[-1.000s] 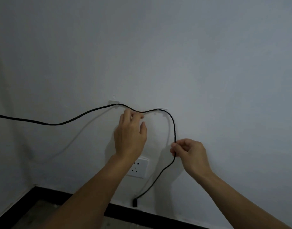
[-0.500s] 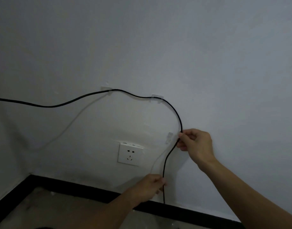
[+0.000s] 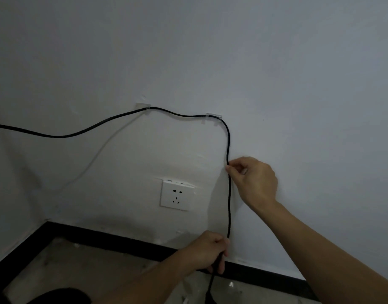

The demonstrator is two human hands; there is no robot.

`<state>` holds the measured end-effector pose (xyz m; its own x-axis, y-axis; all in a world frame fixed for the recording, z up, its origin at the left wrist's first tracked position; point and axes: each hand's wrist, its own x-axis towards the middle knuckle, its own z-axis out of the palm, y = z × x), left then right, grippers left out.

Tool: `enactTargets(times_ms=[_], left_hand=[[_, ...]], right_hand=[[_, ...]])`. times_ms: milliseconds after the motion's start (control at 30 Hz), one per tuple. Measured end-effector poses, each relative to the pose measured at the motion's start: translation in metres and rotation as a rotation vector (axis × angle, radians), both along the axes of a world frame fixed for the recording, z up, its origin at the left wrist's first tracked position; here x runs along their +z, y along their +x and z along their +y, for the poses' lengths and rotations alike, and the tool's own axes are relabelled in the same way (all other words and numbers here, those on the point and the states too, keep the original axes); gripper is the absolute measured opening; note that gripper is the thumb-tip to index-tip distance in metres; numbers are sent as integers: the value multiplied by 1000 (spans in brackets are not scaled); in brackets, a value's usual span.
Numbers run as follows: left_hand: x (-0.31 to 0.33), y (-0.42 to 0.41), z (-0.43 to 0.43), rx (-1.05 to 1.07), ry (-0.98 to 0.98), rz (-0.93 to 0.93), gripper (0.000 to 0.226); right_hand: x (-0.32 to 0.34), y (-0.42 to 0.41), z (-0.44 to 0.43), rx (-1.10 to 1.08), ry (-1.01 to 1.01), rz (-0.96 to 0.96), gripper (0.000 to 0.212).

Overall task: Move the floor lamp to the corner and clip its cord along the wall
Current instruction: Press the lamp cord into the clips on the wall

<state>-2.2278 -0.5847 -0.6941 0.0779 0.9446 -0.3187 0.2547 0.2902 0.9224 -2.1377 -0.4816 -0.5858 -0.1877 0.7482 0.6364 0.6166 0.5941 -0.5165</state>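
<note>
Lower now, the left hand (image 3: 207, 249) grips the thin black lamp cord (image 3: 229, 205) near the black skirting (image 3: 114, 240), fingers closed round it. Right hand (image 3: 253, 178) pinches it against the white wall (image 3: 276, 73), below two clear plastic clips (image 3: 214, 116), right of the white socket (image 3: 176, 195).

A white wall socket (image 3: 177, 195) sits low on the pale grey wall (image 3: 276, 73) I face. Below it a black skirting board (image 3: 122, 243) runs along the grey, glossy floor (image 3: 79, 266). Left of it the walls meet in a corner. The light is dim.
</note>
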Motion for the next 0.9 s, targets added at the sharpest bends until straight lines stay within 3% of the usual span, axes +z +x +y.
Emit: enactTargets(times_ms=[167, 400, 533, 700, 900], left_hand=[[3, 7, -1, -30, 20, -46, 40], [5, 4, -1, -33, 34, -40, 40], [6, 3, 0, -51, 37, -41, 39], [-1, -1, 1, -52, -10, 41, 32], [-17, -27, -2, 51, 63, 250, 21]], right_hand=[[2, -5, 0, -83, 56, -87, 12], [-14, 21, 4, -9, 30, -136, 21], [-19, 33, 6, -7, 36, -219, 14], [-31, 21, -1, -20, -50, -227, 12], [-36, 11, 0, 34, -221, -105, 11]])
